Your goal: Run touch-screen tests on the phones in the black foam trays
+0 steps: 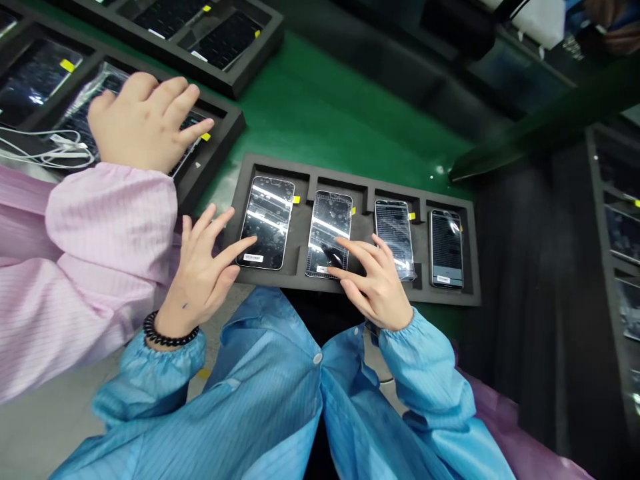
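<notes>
In front of me lies a black foam tray (390,183) with a smartphone in each of its compartments. My left hand (203,270), fingers spread, has its index fingertip at the lower left of the leftmost smartphone (270,217), whose screen is dark and glossy. Over the second smartphone (325,217) is my right hand (375,280), fingers apart, the index fingertip at its screen. The third smartphone (393,230) shows lines of text and is partly behind my right fingers. Text also fills the rightmost smartphone (446,243). Neither hand grasps anything.
On the left a co-worker's hand (150,120) in a pink sleeve rests over another tray (233,130) of phones. A white cable (60,153) lies there. A further tray (273,33) sits behind, on the green table (320,100). More phones stand in a rack (607,220) at right.
</notes>
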`<state>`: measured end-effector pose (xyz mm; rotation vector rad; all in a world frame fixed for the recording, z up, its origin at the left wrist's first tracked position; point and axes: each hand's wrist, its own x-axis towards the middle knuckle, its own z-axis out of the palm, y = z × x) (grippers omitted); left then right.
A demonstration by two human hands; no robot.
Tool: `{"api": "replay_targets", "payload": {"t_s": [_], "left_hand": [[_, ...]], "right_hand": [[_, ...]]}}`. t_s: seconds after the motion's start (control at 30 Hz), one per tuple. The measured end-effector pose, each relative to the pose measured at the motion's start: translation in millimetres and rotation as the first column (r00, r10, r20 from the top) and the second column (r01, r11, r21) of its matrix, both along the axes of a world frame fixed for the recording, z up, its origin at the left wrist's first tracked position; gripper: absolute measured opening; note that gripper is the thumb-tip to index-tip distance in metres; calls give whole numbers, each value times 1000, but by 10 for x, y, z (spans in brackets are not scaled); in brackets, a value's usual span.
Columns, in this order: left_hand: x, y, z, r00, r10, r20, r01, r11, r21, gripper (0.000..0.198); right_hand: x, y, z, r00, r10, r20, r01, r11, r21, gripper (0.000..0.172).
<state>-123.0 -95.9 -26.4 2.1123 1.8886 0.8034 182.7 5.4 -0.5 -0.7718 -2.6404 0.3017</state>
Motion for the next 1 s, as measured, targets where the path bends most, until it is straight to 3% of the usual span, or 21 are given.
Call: {"api": "replay_targets", "payload": {"t_s": [0.17,0.33,0.47,0.63,0.77,0.9,1.0], "left_hand": [[-11,159,23,999,-19,-31,19,1000,-4,45],[-5,700,98,994,-4,-111,-1,999,-40,51],[9,973,146,991,-30,-127,20,996,-83,56],[-19,737,110,994,-16,-111,11,999,-40,51],[-38,494,42,988,-102,-116,98,995,-34,45],[-20,472,-17,964,-213,-159,203,976,-75,45],[-3,517,-38,958,-231,-169,213,970,-118,48]], "right_hand": [[1,187,0,997,-75,33,73,996,45,33],[-168,599,26,980,-184,74,180,982,61,34],[-289,734,49,983,-147,109,142,989,50,35],[-187,573,-31,991,-131,8,131,990,50,32],[-73,452,-180,987,-149,-62,152,987,47,30],[-58,440,-247,983,-161,-92,164,986,29,30],[-66,446,-243,981,-167,-95,169,986,4,30]]}}
